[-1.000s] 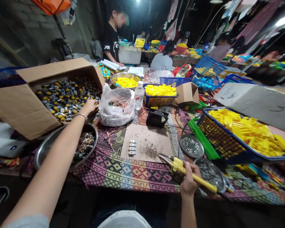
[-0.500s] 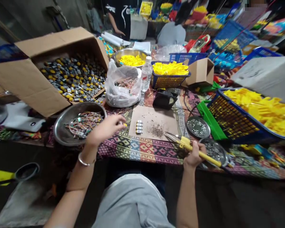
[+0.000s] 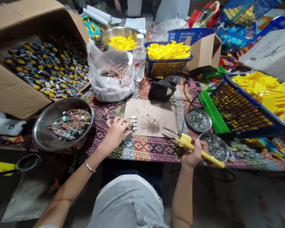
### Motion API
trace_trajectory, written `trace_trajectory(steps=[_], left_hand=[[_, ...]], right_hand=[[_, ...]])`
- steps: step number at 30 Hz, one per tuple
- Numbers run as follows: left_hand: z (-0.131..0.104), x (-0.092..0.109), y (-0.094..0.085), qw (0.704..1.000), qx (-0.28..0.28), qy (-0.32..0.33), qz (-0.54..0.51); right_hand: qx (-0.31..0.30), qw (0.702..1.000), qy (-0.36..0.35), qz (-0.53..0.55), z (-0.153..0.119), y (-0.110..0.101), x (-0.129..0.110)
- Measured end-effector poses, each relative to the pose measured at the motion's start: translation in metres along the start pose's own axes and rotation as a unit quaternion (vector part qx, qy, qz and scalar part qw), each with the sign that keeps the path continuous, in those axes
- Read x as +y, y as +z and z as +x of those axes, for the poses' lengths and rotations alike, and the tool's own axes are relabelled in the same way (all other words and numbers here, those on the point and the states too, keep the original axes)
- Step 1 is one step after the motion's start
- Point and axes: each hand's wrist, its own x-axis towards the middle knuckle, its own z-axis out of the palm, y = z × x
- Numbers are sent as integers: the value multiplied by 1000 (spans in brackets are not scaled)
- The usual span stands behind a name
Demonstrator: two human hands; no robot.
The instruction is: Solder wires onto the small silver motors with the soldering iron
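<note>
My left hand (image 3: 118, 129) is at the left edge of a brown board (image 3: 147, 109), its fingers bent and touching the left side of a short column of small metal parts (image 3: 133, 122). Whether those fingers pinch a part cannot be made out. Dark crumbs (image 3: 153, 125) are scattered on the board to the right of the parts. My right hand (image 3: 194, 154) is wrapped round a yellow soldering tool (image 3: 186, 141), whose metal tips point left over the board's lower right corner.
To the left are a metal bowl of wired parts (image 3: 92, 126) and a carton of small motors (image 3: 14, 91). Behind the board stand a plastic bag (image 3: 109, 90), a bottle (image 3: 139, 60) and a black fan (image 3: 161, 90). Rightward are small dishes (image 3: 199, 120), a green tray (image 3: 213, 110) and a blue basket (image 3: 237, 110).
My left hand has moved right, from near the bowl to the column of metal parts. My right hand still holds the yellow tool. The view has tilted down and come closer.
</note>
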Motion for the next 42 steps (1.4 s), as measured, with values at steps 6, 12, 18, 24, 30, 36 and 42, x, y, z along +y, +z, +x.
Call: trace_trajectory(steps=[6, 12, 18, 24, 30, 36, 42], left_hand=[[9, -4, -7, 1000, 2, -29, -11], [39, -6, -14, 1000, -12, -18, -1], [42, -29, -32, 990, -2, -4, -138], [-1, -45, -39, 986, -109, -36, -124], [21, -26, -44, 988, -62, -19, -137], [95, -8, -27, 984, -16, -74, -158], [113, -16, -2, 994, -60, -54, -79]], right_hand=[[14, 1000, 11, 6, 0, -2, -2], [24, 1000, 4, -10, 5, -3, 2], [30, 999, -15, 27, 7, -3, 4], [30, 999, 4, 32, 8, -3, 3], [28, 999, 11, -22, 9, -3, 3], [19, 997, -1, -70, 4, -1, 0], [-32, 994, -46, -93, -2, -1, -1]])
